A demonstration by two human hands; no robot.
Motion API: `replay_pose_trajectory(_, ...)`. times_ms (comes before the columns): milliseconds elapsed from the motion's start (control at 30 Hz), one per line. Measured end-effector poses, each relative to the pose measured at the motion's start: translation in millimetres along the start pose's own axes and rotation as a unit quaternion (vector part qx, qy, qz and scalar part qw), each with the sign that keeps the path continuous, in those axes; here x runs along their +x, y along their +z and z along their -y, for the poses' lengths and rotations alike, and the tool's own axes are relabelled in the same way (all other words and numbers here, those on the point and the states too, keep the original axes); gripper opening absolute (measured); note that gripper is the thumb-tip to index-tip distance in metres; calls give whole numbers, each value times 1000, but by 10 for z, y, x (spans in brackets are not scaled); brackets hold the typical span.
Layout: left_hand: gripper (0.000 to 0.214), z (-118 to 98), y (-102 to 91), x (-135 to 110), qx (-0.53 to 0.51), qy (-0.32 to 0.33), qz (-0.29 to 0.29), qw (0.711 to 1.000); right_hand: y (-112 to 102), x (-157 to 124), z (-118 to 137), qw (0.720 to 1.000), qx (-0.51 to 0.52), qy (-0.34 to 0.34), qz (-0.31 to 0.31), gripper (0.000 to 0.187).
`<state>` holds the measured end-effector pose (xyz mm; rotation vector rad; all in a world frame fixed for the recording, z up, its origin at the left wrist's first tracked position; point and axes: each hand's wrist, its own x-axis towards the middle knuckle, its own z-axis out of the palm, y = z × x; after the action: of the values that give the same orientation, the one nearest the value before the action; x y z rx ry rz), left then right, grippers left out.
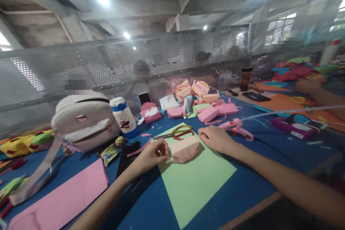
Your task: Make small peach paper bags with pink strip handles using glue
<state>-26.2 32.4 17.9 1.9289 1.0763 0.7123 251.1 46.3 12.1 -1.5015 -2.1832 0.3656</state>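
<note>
A small folded pink paper box (185,148) sits on a light green paper sheet (194,179) on the blue table. My left hand (151,155) pinches the box's left end with closed fingers. My right hand (217,139) rests curled on the green sheet just right of the box, nothing visible in it. Scissors with yellow and red handles (176,132) lie just behind the box. A pink glue gun (235,128) lies right of my right hand.
A white backpack (84,120) and a white-and-blue bottle (123,116) stand at the left. A pink paper sheet (61,199) lies front left. Several finished pink boxes (201,102) pile up behind. Another person's hand (308,87) works at far right; a mesh partition (107,61) runs across the back.
</note>
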Motion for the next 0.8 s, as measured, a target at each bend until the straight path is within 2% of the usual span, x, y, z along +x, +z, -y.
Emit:
replay_pose_trajectory(167,14,85,127,5,30,-5,-17,999,104,-3,-8,993,-94,-11,70,23)
replay_pose_trajectory(400,32,100,211,-10,39,-2,-54,998,182,-7,-28,989,-120,-33,80,26)
replay_pose_trajectory(600,36,12,269,-57,74,89,-130,985,196,-10,-26,994,-69,-52,70,22)
replay_pose_trajectory(667,50,2,289,-73,94,126,-126,980,206,-11,-16,995,-39,-63,66,21)
replay_pose_trajectory(733,64,-3,309,-89,108,159,-104,976,223,-8,-14,995,-2,-78,61,28)
replay_pose_trajectory(800,66,-3,328,-105,114,171,-68,976,252,-1,-22,993,33,-94,57,34)
